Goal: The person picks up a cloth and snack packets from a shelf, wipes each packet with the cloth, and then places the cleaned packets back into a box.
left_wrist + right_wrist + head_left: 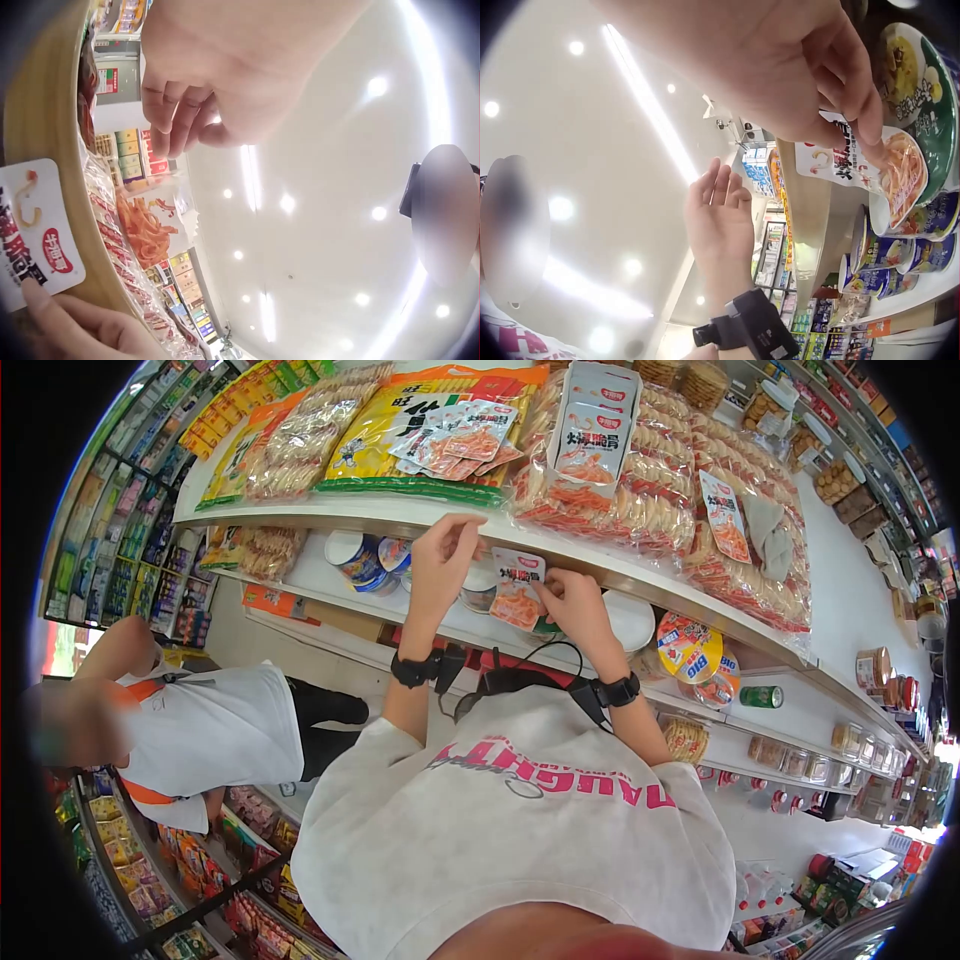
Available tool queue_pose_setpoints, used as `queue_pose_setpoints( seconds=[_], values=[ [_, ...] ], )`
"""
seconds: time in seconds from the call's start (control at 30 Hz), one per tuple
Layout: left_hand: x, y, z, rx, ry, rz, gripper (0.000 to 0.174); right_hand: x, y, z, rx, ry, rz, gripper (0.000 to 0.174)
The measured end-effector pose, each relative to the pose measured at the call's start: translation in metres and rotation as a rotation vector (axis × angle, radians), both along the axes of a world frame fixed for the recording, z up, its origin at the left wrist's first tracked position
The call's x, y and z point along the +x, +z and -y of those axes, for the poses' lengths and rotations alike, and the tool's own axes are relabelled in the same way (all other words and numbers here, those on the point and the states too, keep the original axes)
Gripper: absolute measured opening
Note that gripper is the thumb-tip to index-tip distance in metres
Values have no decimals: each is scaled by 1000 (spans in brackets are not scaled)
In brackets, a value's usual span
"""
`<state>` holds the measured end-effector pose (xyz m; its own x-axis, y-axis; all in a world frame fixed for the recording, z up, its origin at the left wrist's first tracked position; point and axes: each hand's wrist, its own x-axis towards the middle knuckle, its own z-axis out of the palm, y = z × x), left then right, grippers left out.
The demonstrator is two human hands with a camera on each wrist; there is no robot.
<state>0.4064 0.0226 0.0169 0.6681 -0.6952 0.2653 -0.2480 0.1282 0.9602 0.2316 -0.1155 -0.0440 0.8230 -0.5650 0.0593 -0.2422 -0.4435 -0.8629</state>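
My right hand [580, 610] pinches a small white snack packet [515, 588] by its edge, in front of the upper shelf's lip. A red logo, dark lettering and orange strips of food are printed on the packet; in the right wrist view my thumb and fingers meet on the packet [836, 163]. To the packet's left, my left hand [448, 565] is raised near the shelf edge, fingers loosely bent, with nothing in it. On the shelf above lie a pile of matching packets [470, 438] on a yellow bag [385, 435] and an open display box of packets [592, 435].
Clear bags of round crackers [650, 480] fill the upper shelf [560, 535], and another packet [725, 515] lies on them at right. Below stand instant noodle tubs [690, 650] and a green can [762, 697]. Another person [215, 725] is at the left.
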Motion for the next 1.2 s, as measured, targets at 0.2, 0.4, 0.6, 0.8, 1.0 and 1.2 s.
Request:
queue_pose_setpoints(
  seconds=[0.2,0.4,0.6,0.8,1.0,1.2],
  values=[
    [-8,0,-15,12,26,146,20,-29,59,-5,-63,152,195,16],
    [-5,17,-16,-139,-277,173,30,-55,117,12,-301,0,383,8],
    [-23,55,22,-198,-52,341,28,-33,151,51,-277,-442,724,9],
    [-37,68,100,-426,337,681,41,14,150,95,-750,-520,521,15],
    [-33,42,127,-168,137,934,25,21,137,136,-864,-300,355,21],
    [-39,40,126,-28,60,1085,26,40,136,156,-965,-325,301,28]
  ],
)
